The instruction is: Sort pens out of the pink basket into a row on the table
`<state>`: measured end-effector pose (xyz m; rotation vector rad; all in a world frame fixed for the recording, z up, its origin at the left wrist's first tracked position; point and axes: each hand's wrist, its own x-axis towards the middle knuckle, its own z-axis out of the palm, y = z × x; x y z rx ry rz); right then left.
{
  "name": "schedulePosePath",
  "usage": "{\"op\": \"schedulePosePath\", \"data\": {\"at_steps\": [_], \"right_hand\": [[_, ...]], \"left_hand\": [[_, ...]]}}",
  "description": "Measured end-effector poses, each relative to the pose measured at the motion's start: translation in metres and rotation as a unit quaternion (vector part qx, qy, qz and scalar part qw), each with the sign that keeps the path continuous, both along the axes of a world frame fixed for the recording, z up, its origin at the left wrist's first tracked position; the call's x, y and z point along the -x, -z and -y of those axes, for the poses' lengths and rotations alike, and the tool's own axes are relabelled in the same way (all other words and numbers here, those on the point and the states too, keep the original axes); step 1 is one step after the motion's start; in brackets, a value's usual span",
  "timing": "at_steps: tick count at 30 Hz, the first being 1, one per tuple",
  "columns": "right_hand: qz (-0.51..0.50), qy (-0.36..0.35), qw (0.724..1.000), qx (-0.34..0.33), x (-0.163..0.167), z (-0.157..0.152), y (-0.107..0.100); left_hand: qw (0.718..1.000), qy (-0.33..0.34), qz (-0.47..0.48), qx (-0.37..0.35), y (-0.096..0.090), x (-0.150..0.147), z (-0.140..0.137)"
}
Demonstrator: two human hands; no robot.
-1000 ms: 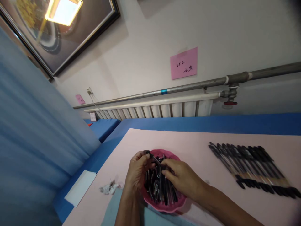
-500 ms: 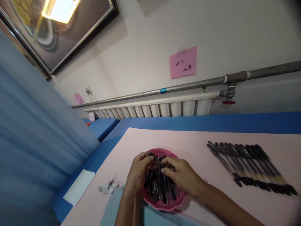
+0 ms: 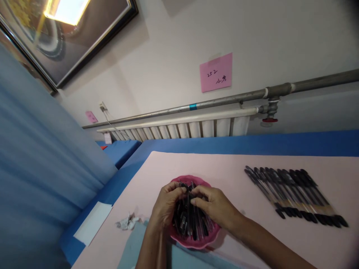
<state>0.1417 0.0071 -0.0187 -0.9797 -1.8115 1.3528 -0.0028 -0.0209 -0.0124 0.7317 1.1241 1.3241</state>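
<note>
Over a pink scalloped bowl (image 3: pixel 196 244) both my hands meet with bent, pinching fingers. My left hand (image 3: pixel 165 203) grips a small dark pen part (image 3: pixel 183 184) at its fingertips. Close beside it, my right hand (image 3: pixel 214 205) has thumb and fingers pinched together near the same part; what lies between them is too small and covered to make out. Inside the bowl are many black and clear pen pieces (image 3: pixel 193 222), barrels and caps among them, partly hidden by my hands. To the right, a row of capped black pens (image 3: pixel 294 194) lies side by side.
Pink sheeting (image 3: pixel 224 168) covers the blue table (image 3: pixel 280 144). Crumpled tissue (image 3: pixel 127 222), a white paper (image 3: pixel 93 223) and light blue cloth (image 3: pixel 182 257) lie at the left and front. A blue curtain (image 3: pixel 42 157) hangs left; a radiator (image 3: pixel 196 129) runs behind.
My hands stay over the bowl, and their fingertips have shifted slightly around the small dark pen part. The whole view has moved a little; the pen row lies as before.
</note>
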Motion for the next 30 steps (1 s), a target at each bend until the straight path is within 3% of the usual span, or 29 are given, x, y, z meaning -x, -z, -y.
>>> {"op": "schedulePosePath", "data": {"at_steps": [4,9,12,18,23,30], "right_hand": [[-0.03,0.036,0.999,-0.025,0.0,-0.003,-0.005],[-0.057,0.087,0.993,-0.053,-0.003,-0.009,-0.004],[-0.051,0.105,0.991,-0.06,-0.004,-0.011,0.004],[-0.034,0.098,0.991,-0.084,-0.005,-0.011,0.007],[-0.02,0.089,0.992,-0.087,-0.005,-0.011,0.005],[-0.009,0.081,0.993,-0.091,-0.005,-0.013,0.007]], "left_hand": [[1.0,-0.013,-0.019,-0.018,-0.001,-0.003,0.001],[0.983,-0.119,-0.14,-0.023,-0.001,0.016,0.002],[0.972,-0.13,-0.197,-0.006,0.0,0.029,0.003],[0.918,-0.056,-0.392,0.011,0.0,0.028,0.009],[0.862,0.049,-0.501,-0.065,0.0,0.027,0.014],[0.867,0.044,-0.493,-0.058,0.008,0.021,0.016]]}}
